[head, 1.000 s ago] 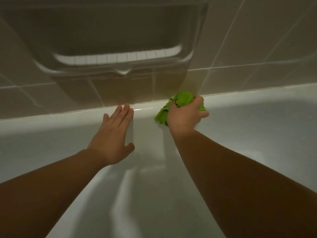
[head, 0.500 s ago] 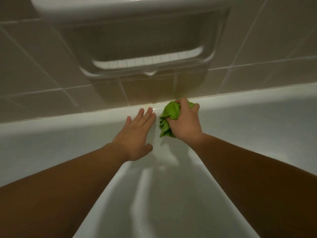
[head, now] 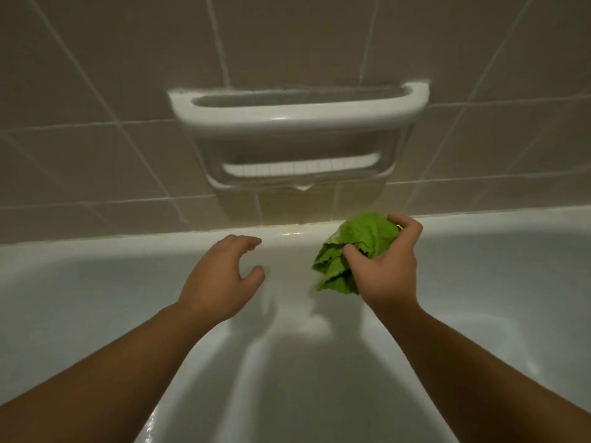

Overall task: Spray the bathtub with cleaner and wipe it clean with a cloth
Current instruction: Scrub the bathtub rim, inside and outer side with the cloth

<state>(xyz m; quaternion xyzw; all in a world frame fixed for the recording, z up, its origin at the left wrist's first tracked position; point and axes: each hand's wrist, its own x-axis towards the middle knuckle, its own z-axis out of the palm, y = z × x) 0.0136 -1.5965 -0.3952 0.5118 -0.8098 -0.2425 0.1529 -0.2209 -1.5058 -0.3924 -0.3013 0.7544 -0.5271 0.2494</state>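
Right hand (head: 385, 266) grips a bunched green cloth (head: 353, 251), thumb and curled fingers closed round it. The cloth sits at the far rim of the tub (head: 128, 273), just below the tiled wall (head: 96, 91); its loose folds hang left of the hand, against the tub's far inner wall. Whether the cloth touches the rim cannot be told.

Left hand (head: 220, 279) holds nothing: fingers loosely curled, thumb spread, hovering near the far rim. It lies left of the cloth, apart from it, with bare tub surface between them.

A white soap dish (head: 297, 123) is set into the wall above the rim, above the gap between the hands. Both forearms reach across the tub from the near side.
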